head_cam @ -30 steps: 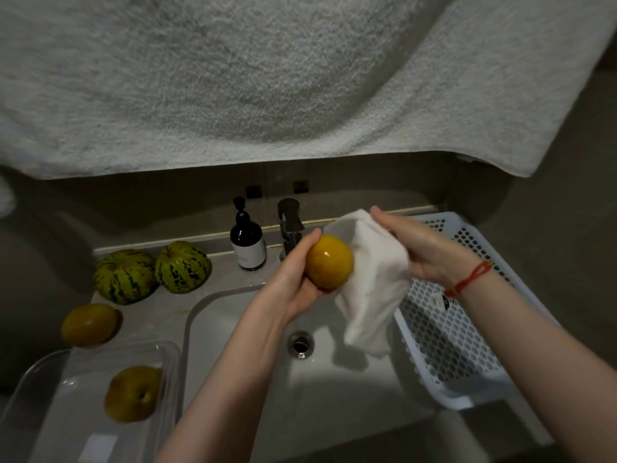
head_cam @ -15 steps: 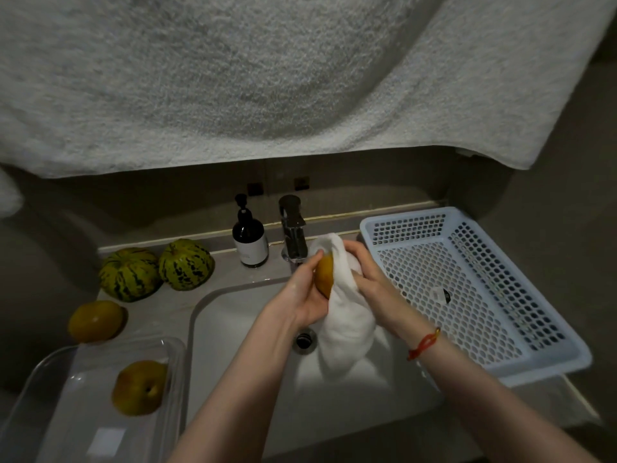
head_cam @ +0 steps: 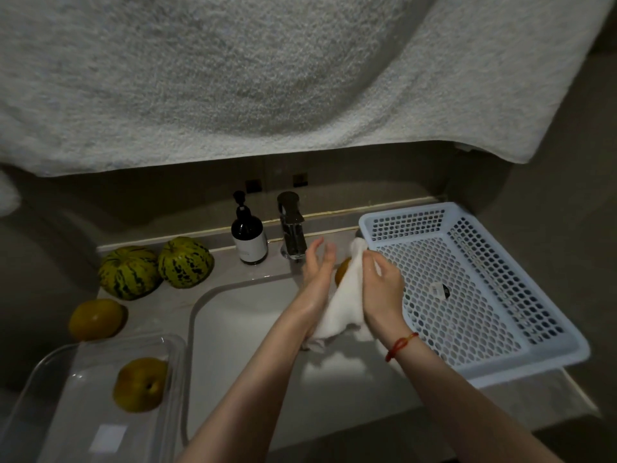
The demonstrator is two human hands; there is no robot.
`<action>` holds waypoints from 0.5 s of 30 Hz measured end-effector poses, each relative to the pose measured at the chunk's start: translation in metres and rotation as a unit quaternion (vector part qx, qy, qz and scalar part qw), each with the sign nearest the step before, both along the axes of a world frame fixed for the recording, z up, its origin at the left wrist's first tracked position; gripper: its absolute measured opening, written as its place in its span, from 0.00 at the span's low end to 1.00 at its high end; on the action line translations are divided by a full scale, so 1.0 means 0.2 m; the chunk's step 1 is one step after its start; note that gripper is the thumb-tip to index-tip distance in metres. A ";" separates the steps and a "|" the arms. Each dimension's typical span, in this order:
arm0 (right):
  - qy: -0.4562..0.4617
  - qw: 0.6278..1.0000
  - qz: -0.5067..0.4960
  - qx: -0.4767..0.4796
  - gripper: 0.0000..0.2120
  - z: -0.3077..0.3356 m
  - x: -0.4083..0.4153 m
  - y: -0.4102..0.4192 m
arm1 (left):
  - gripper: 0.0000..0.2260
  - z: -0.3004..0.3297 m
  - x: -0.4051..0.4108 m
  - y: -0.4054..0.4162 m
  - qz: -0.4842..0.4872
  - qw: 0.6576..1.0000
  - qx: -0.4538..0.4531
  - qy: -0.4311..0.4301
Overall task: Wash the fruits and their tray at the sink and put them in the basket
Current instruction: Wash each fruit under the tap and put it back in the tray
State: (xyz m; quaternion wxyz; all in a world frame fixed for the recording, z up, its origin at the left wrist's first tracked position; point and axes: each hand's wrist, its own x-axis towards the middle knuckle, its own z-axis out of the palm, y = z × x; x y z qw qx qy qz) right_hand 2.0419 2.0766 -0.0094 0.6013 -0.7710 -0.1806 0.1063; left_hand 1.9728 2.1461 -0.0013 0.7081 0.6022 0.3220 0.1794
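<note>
Over the white sink (head_cam: 240, 329) my left hand (head_cam: 317, 265) cups an orange fruit (head_cam: 343, 271) with fingers nearly straight. My right hand (head_cam: 380, 285) grips a white cloth (head_cam: 344, 302) wrapped over the fruit, so only a sliver of orange shows. The white perforated basket (head_cam: 567, 349) stands to the right of the sink. A clear plastic tray (head_cam: 60, 379) at the lower left holds one yellow fruit (head_cam: 140, 384). Another orange fruit (head_cam: 96, 319) and two striped green melons (head_cam: 128, 272) (head_cam: 185, 262) lie on the counter to the left.
A dark pump bottle (head_cam: 249, 240) and a chrome tap (head_cam: 292, 228) stand behind the sink. A large pale towel (head_cam: 267, 78) hangs across the top of the view. A small dark tag (head_cam: 439, 290) lies inside the basket.
The cloth has come round the orange fruit and now covers most of it. Both hands have sunk lower over the sink, and my left fingers have straightened.
</note>
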 end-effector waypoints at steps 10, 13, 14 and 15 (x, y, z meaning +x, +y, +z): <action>-0.010 0.999 -0.046 0.017 0.16 -0.08 -0.11 0.02 | 0.16 0.01 0.07 -0.07 0.099 0.953 -0.278 -0.066; -0.116 0.992 0.020 -0.033 0.21 -0.09 -0.13 -0.02 | 0.21 0.03 0.05 -0.04 0.071 0.918 -0.384 -0.070; -0.150 0.986 0.042 -0.060 0.25 -0.10 -0.12 -0.03 | 0.18 0.04 0.03 -0.04 0.062 0.914 -0.395 -0.069; -0.178 0.979 0.057 -0.079 0.28 -0.10 -0.10 -0.04 | 0.16 0.04 0.02 -0.03 0.052 0.911 -0.402 -0.069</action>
